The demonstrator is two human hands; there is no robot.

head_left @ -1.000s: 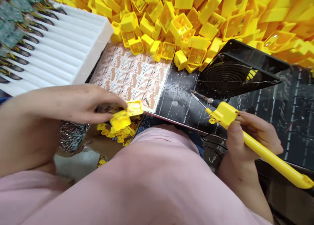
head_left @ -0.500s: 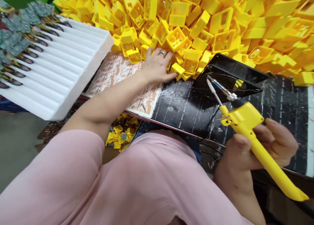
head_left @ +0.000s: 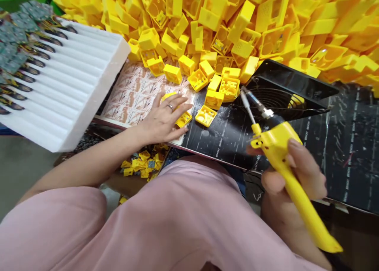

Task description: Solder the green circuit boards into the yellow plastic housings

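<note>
My left hand (head_left: 161, 121) lies palm down near the bench's front edge, fingers spread over small yellow plastic housings (head_left: 184, 120). They partly show between and beyond its fingers; the palm hides any grip. To its right, another open-faced yellow housing (head_left: 206, 116) lies on the black bench surface. My right hand (head_left: 304, 176) is wrapped around the yellow handle of a soldering iron (head_left: 275, 144) with a thin feed tube beside its metal tip. That tip points up and left, in front of a black fan-like unit with a round grille (head_left: 272, 91).
A large heap of yellow housings (head_left: 213, 10) covers the back of the bench. At left, a white foam tray (head_left: 85, 81) carries circuit boards with wires (head_left: 17, 46). Below the bench edge, more yellow parts (head_left: 143, 164) sit in a box.
My left hand has come from the heap toward the front edge, and several housings now lie spread nearer me. The soldering iron in my right hand has shifted slightly left.
</note>
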